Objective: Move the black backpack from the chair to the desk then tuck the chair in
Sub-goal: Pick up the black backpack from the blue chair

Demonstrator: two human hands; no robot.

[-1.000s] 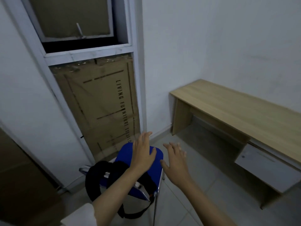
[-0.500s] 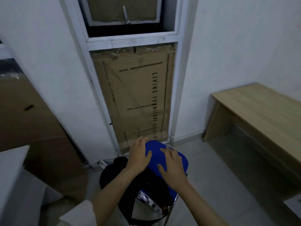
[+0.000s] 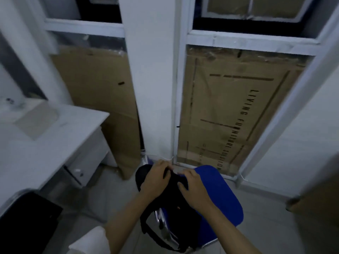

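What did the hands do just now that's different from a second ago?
Both hands came down from above the blue chair onto the black backpack: the left hand and right hand now curl around its top. The view also swung left, so the wooden desk is out of sight. The backpack is still on the chair, not yet lifted.

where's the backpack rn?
Head view, bottom centre: the black backpack hangs on the blue chair, left hand and right hand at its top.
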